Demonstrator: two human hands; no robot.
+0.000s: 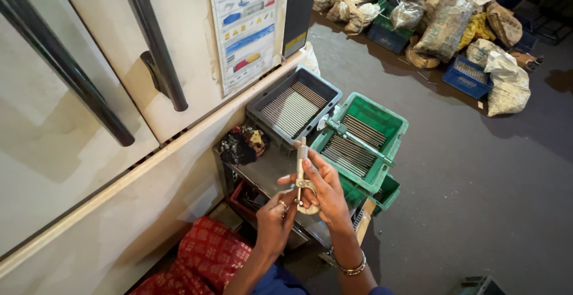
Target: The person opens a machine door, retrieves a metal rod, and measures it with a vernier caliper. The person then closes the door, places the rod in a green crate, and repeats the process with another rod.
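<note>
Head view: fingers (316, 172) around upright micrometer (302, 178)

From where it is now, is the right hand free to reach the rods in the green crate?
Probably not at once. The right hand is wrapped around a micrometer, which the left hand also touches. The green crate lies just beyond it, open-topped, but a long metal tool lies across it.
</note>
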